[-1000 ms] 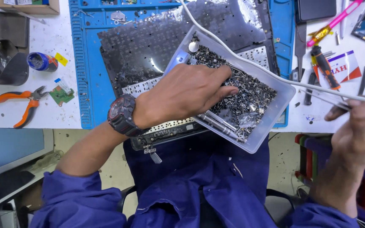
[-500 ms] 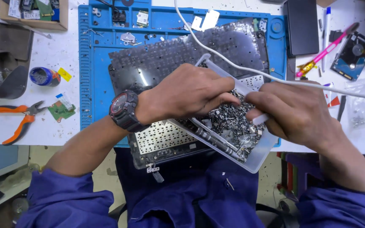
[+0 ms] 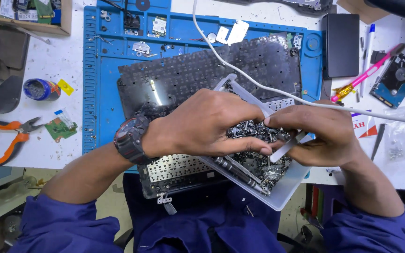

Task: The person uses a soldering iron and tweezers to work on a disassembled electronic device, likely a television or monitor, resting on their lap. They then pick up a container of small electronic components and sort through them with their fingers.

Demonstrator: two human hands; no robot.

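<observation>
The left hand [image 3: 207, 124], wearing a dark wristwatch [image 3: 130, 139], is resting fingers-down in the shallow white plastic tray of small black screws [image 3: 277, 194], its fingers curled narrow over the pile. The right hand [image 3: 322, 136] is meeting it there, pinching a flat white plastic strip [image 3: 289, 145]. The tray is sitting tilted on a dark laptop keyboard panel [image 3: 202, 70] at the front edge of the blue work mat [image 3: 94, 93]. A white cable [image 3: 240, 70] is crossing above both hands.

Right hand [image 3: 322, 138] newly over screw tray [image 3: 284, 192] (meeting left hand [image 3: 207, 124])
</observation>
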